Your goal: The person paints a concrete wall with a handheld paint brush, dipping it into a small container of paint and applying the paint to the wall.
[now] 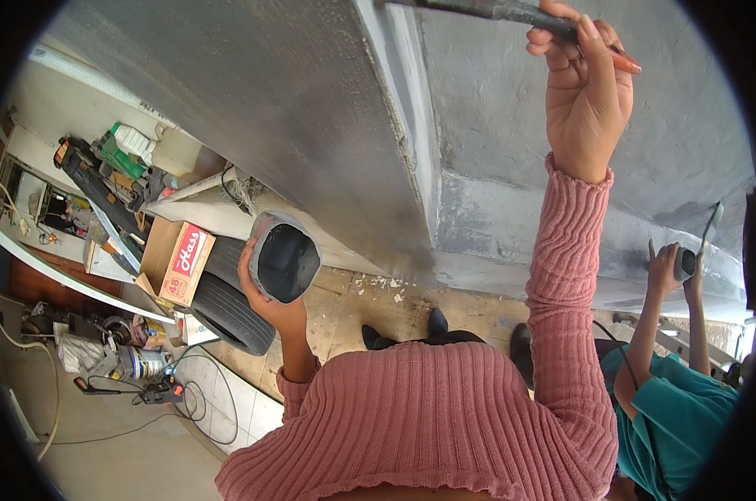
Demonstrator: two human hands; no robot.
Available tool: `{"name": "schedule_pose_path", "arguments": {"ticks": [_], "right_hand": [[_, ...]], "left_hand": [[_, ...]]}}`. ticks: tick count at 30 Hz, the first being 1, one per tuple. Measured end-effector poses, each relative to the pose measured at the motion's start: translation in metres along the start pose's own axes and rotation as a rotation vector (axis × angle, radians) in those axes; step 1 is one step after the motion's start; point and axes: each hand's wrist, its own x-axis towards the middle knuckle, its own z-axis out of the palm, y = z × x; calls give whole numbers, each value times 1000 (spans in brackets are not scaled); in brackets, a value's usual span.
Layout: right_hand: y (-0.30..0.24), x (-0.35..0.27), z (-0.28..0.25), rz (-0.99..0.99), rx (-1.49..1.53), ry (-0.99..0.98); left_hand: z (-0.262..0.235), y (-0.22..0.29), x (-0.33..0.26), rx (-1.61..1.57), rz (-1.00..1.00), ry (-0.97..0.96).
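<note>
A grey wall [495,108] is filling the upper right, its patchy finish turning paler along a low ledge [495,213] near its bottom edge. A smooth dark panel [228,83] is slanting in from the upper left, and a ragged whitish ridge [418,142] is dividing the two. Below, a tan tiled floor [332,309] is showing pale flecks [386,285] beside the panel's lower corner. Towards the room's left side, a cardboard box [173,259] is sitting against dark tyres [236,321], with cables [196,409] and tools [171,391] crowding further left.

The right hand [591,100] is pinching a brush [512,10] between thumb and fingers, before the wall's upper part; the brush's far end is running out of view, so contact cannot be told. The left hand [271,311] is curling round a squarish grey container [286,263], whose dark inside is facing up, near the panel's lower edge and well apart from the brush.

For moving, floor is stretching between the tyres and the dark shoes [436,324]. Towards the wall's far right end, a co-worker in a teal shirt [674,417] is holding a small cup [685,264] and a slender tool [712,223] close by the ledge.
</note>
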Motion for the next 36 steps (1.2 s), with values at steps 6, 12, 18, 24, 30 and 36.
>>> {"name": "schedule_pose_path", "arguments": {"ticks": [6, 12, 18, 24, 30, 36], "right_hand": [[39, -65, -14, 214, 221, 135], [49, -143, -40, 455, 139, 254], [59, -188, -64, 615, -11, 245], [51, -162, -77, 773, -198, 96], [36, -58, -28, 466, -47, -99], [5, 4, 1, 51, -115, 60]], "left_hand": [[-10, -7, -4, 49, 18, -15], [-12, -4, -6, 61, -17, 0], [-4, -4, -5, 17, 1, -29], [-7, -11, -7, -6, 17, 0], [-21, -8, -8, 44, -38, 24], [-14, -2, -4, 15, -67, 7]]}}
